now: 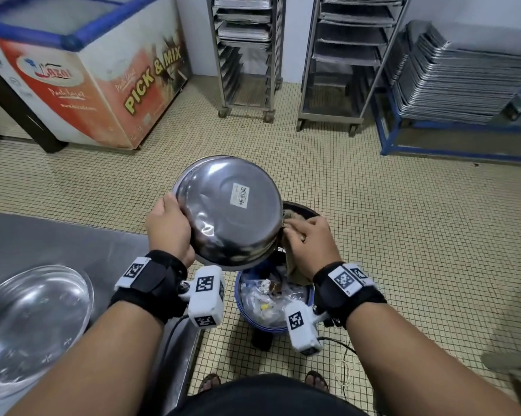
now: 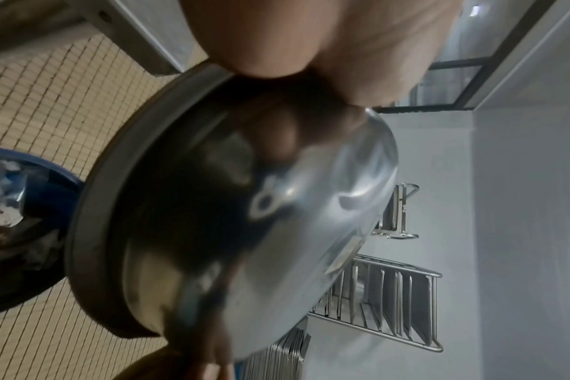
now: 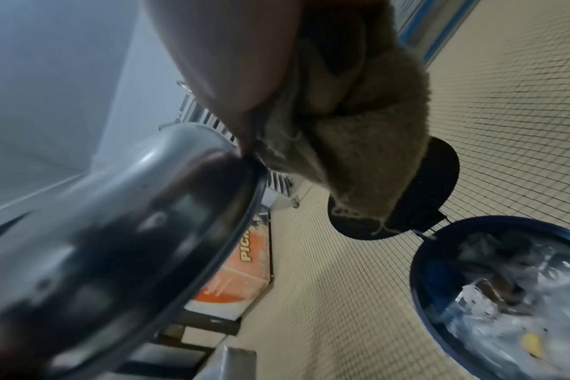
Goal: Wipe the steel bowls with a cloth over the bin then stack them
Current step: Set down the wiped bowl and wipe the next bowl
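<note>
- Two bowls in the head view: the steel one held up mid-frame, base facing the camera with a barcode sticker on it, and a second bowl sitting lower left on the steel counter.
- One bin, blue, below the held bowl at centre bottom, full of plastic wrap and scraps. Its dark lid stands open behind the right hand.
- One cloth, brownish. It's bunched at the bowl's right rim and the rest hangs down over the bin.
- Left hand grips the bowl's left edge, thumb on the outside wall. The other fingers go behind the rim, so can't tell how they sit.
- Right hand has fingers curled, pinching the cloth against the rim.
- Left wrist view gives what the head cam doesn't: the rolled rim up close and the thumb pressed right at that edge.
- Right wrist view shows the cloth's frayed threads and how it wads up in the palm, plus the bin from the side.
- Only the head view gets the background: two tray racks top centre, one stack of trays upper right, one freezer upper left.
</note>
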A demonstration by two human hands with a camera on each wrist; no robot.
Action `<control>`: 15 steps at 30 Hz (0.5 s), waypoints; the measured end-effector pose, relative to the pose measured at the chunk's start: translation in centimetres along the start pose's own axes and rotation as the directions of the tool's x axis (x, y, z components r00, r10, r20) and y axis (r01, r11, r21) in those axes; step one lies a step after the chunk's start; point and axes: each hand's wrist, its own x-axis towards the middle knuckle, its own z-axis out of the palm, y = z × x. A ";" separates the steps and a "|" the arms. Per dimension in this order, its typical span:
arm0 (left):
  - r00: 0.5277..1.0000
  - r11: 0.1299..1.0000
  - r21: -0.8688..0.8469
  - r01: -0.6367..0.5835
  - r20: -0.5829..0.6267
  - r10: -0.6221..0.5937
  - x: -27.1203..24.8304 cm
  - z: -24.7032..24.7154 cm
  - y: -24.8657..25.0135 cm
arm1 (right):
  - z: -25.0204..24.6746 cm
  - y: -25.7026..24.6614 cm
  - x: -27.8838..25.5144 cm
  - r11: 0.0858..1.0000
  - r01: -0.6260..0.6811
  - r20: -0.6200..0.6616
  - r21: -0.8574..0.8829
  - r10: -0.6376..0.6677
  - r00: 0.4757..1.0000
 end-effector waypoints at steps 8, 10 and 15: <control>0.994 0.993 0.072 -0.098 -0.047 0.102 1.1 -0.6 0.6 | -1.1 2.1 -0.6 0.990 -0.038 0.109 -0.134 0.053 0.993; 0.993 0.989 0.100 -0.113 -0.033 0.117 1.6 -1.0 0.7 | -2.4 1.9 0.6 0.995 -0.047 0.027 -0.091 0.050 0.998; 0.990 0.986 0.107 -0.129 0.073 0.122 1.3 -0.4 1.3 | -4.6 -1.7 2.9 0.981 0.123 -0.008 -0.152 -0.126 0.992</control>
